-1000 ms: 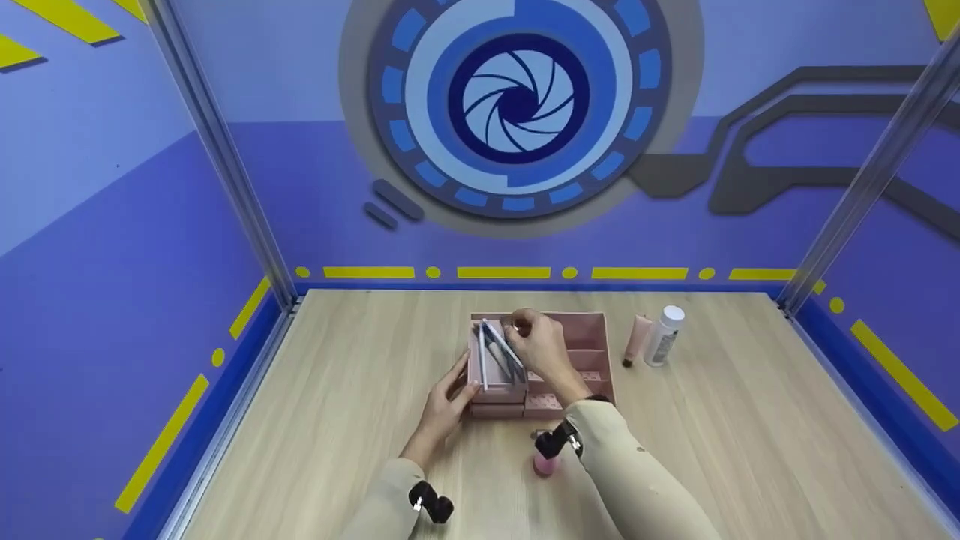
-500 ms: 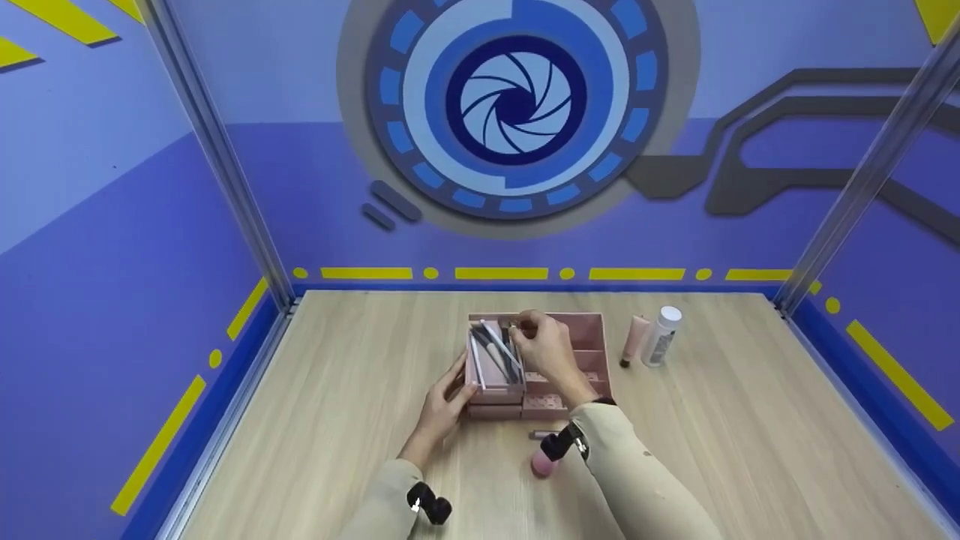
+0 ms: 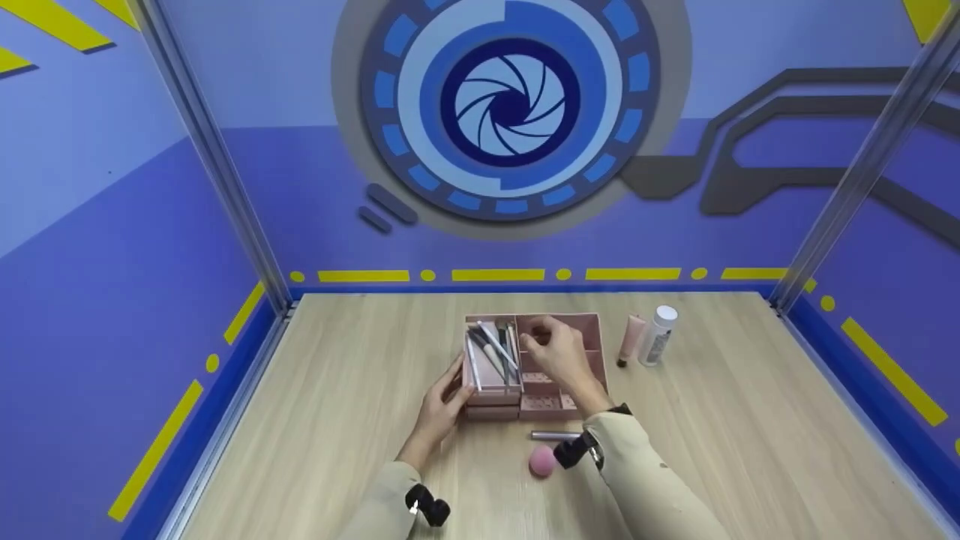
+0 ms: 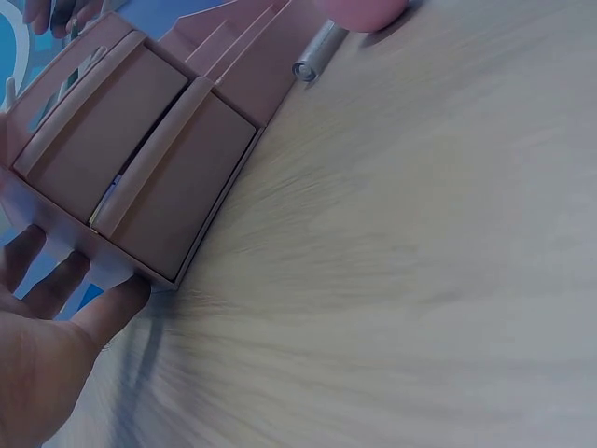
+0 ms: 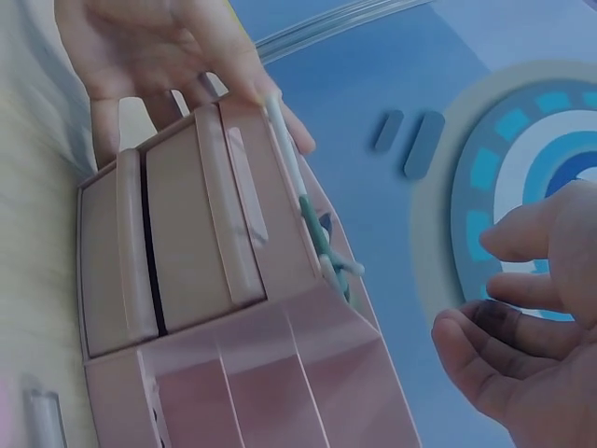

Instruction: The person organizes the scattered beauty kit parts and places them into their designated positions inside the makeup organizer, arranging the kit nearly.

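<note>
A pink desk organizer (image 3: 493,413) stands mid-table, with two drawers on its left and several compartments on its right. Makeup brushes (image 3: 489,349) and thin white sticks lie in its top left tray. My left hand (image 3: 439,412) rests against the organizer's left side; in the left wrist view its spread fingers (image 4: 119,308) touch the wall near the lower edge. My right hand (image 3: 559,354) hovers above the right compartments, just beside the brushes. Nothing shows between its loosely bent fingers in the right wrist view, where the thumb stands apart.
In front of the organizer lie a slim silvery tube (image 3: 553,435) and a round pink makeup sponge (image 3: 543,461). To its right stand a pink squeeze tube (image 3: 631,339) with a dark cap and a white-capped bottle (image 3: 658,339). A patterned wall (image 3: 390,172) rises behind the table.
My right hand has let go of a brush in the top tray and moved right, over the compartments. More of the sponge and silvery tube now shows. The left hand stays against the organizer.
</note>
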`<state>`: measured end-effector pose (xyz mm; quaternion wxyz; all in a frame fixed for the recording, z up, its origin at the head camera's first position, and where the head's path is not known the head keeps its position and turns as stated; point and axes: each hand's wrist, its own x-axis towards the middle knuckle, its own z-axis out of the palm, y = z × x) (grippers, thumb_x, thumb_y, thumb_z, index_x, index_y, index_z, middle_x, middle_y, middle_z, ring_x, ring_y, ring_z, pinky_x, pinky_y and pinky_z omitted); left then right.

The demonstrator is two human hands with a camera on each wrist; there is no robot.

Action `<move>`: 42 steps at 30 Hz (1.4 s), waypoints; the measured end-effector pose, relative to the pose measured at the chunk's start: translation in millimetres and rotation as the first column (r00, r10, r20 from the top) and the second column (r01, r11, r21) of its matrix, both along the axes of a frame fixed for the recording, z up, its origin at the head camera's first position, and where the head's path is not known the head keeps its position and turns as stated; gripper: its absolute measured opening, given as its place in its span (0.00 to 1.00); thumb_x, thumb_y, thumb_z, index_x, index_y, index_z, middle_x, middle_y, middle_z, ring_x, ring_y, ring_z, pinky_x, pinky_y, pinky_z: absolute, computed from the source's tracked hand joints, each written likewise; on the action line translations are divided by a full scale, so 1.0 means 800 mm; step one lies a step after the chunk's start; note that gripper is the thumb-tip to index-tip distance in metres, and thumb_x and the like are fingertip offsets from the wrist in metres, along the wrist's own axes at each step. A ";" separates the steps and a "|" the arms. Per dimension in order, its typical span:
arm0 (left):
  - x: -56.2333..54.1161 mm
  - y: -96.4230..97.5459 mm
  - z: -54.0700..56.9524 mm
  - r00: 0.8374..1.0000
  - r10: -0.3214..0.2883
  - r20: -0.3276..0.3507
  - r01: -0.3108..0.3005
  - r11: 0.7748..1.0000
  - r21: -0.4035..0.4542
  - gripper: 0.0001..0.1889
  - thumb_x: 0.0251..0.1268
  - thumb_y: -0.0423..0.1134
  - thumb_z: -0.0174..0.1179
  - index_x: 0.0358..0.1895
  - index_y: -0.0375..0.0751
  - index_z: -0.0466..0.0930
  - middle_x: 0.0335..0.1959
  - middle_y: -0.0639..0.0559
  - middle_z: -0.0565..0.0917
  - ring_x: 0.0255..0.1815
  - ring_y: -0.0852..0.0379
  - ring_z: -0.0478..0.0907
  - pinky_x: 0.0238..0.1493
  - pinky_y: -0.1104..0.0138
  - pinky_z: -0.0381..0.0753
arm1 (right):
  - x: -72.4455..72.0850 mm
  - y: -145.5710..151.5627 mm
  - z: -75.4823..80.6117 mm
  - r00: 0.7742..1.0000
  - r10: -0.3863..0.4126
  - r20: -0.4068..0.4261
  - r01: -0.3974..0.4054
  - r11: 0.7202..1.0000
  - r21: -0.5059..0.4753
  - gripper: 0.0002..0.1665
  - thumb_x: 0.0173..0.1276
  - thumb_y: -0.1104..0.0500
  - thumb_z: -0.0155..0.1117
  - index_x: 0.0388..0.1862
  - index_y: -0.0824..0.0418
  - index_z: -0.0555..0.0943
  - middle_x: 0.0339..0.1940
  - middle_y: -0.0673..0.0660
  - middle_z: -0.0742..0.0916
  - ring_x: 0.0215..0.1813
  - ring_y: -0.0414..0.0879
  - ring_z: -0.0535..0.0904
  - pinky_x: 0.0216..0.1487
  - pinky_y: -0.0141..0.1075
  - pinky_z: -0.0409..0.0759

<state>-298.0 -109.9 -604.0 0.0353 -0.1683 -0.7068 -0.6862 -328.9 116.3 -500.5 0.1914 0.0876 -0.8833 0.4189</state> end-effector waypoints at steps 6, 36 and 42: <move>0.011 -0.002 0.020 1.000 -0.006 -0.028 0.005 0.999 -0.036 0.31 0.71 0.33 0.55 0.74 0.31 0.55 0.74 0.34 0.60 0.72 0.38 0.62 0.67 0.75 0.68 | 0.008 0.016 -0.002 1.000 -0.010 0.009 0.010 1.000 0.014 0.11 0.60 0.58 0.70 0.42 0.60 0.85 0.33 0.53 0.89 0.36 0.46 0.84 0.42 0.41 0.85; 0.011 0.000 0.022 0.999 0.008 -0.050 -0.010 0.999 -0.050 0.31 0.71 0.32 0.55 0.74 0.30 0.57 0.74 0.34 0.61 0.73 0.40 0.61 0.69 0.73 0.66 | 0.042 0.086 -0.035 0.997 0.070 -0.008 -0.070 0.997 0.015 0.12 0.57 0.61 0.73 0.41 0.57 0.85 0.35 0.54 0.89 0.35 0.45 0.85 0.42 0.45 0.86; 0.011 0.001 0.023 0.999 0.027 -0.026 -0.028 0.998 -0.059 0.31 0.70 0.33 0.57 0.74 0.33 0.58 0.74 0.37 0.61 0.74 0.41 0.60 0.72 0.69 0.62 | 0.049 0.098 -0.047 0.988 0.153 0.001 -0.153 0.988 -0.009 0.13 0.57 0.66 0.72 0.42 0.60 0.85 0.35 0.57 0.89 0.35 0.45 0.84 0.41 0.47 0.86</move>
